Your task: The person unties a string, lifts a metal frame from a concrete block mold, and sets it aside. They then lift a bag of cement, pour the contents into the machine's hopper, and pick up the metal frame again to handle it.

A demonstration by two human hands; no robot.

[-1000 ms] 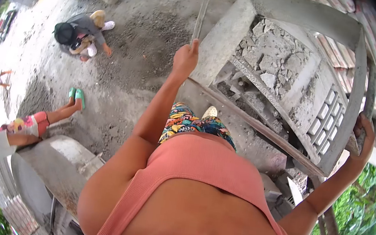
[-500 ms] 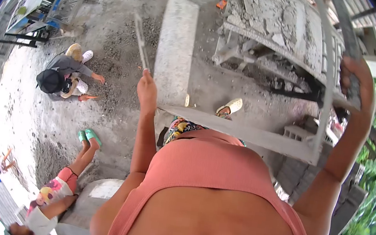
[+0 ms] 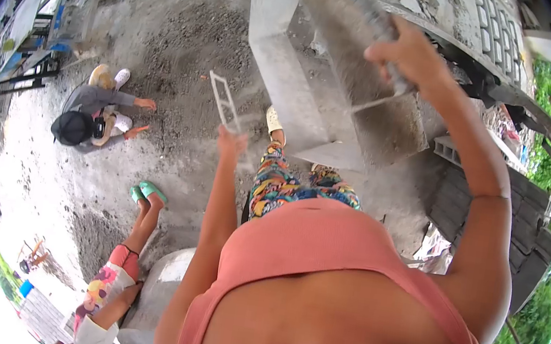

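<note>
My left hand is closed around the end of a narrow pale frame with rectangular openings, held out over the gritty ground. On the other side, my right hand grips the crusted edge of a long, grey, box-like piece. Motion blurs its upper part, and its lower end hangs near a grey slab. I cannot tell what kind of thing this grey piece is. My legs in patterned trousers stand below, between the two hands.
A pale concrete ledge runs ahead of my feet. A worktable with an openwork side stands at right, above stacked grey blocks. One person crouches at left; another in green shoes is nearer. Loose gravel covers the ground.
My right hand has swung inward and left with the grey piece, which has turned. My left hand has dropped slightly and moved right, still holding the narrow frame. My view has shifted.
</note>
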